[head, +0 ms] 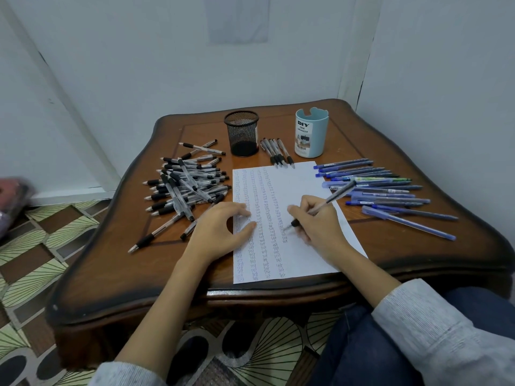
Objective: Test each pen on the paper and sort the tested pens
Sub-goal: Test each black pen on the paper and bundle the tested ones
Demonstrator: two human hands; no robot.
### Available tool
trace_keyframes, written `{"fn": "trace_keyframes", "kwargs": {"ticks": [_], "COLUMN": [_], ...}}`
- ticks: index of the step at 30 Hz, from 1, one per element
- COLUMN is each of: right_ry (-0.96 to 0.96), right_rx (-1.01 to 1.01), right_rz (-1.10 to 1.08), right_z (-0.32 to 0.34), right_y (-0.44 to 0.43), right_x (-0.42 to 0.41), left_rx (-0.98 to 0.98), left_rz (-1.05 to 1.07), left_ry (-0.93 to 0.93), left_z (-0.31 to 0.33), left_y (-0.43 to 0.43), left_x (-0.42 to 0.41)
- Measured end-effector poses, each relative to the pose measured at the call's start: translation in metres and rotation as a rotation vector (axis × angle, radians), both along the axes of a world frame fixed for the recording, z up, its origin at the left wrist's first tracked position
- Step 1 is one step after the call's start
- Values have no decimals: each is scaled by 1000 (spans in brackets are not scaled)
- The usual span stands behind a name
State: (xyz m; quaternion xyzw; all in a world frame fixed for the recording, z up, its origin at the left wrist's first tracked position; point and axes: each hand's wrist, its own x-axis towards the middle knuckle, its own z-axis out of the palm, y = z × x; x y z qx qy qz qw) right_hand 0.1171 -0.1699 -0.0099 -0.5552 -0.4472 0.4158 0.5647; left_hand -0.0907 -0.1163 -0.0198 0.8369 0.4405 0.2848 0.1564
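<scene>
My right hand grips a clear pen with a black grip, its tip touching the white paper among columns of small scribbles. My left hand rests on the paper's left edge, fingers spread and loosely bent, holding nothing. A heap of black-grip pens lies left of the sheet. Several blue pens lie in a fan to the right. A short row of black-grip pens sits just beyond the paper's top edge.
A black mesh pen cup and a light blue desk organizer cup stand at the back of the brown wooden table. White walls close in behind and to the right. Patterned floor lies left and below.
</scene>
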Motion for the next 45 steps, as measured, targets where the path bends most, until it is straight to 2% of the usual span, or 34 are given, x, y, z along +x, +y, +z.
{"fn": "trace_keyframes", "kwargs": {"ticks": [2, 5, 9, 13, 16, 23, 39, 42, 45], "right_ry": [171, 234, 160, 70, 26, 9, 147, 66, -31], "right_rx": [-37, -68, -67, -13, -6, -36, -24, -74, -242], "right_rz": [21, 13, -5, -25, -39, -48, -60, -48, 8], "right_z": [6, 10, 15, 11, 10, 12, 12, 11, 16], "right_y": [-1, 0, -4, -6, -4, -4, -6, -3, 7], "right_x": [1, 1, 1, 1, 1, 1, 3, 3, 6], "left_rx": [107, 178, 75, -111, -210, -176, -246, -258, -257], "left_rz": [-9, 14, -15, -104, -134, -86, -40, -19, -15], "left_ry": [-3, 42, 86, 154, 91, 30, -19, -13, -25], "left_z": [1, 2, 7, 11, 6, -5, 1, 2, 4], "left_y": [-5, -9, -5, -10, -20, -24, -28, -28, -29], "left_x": [0, 0, -5, -19, -29, -33, -30, -30, -30]}}
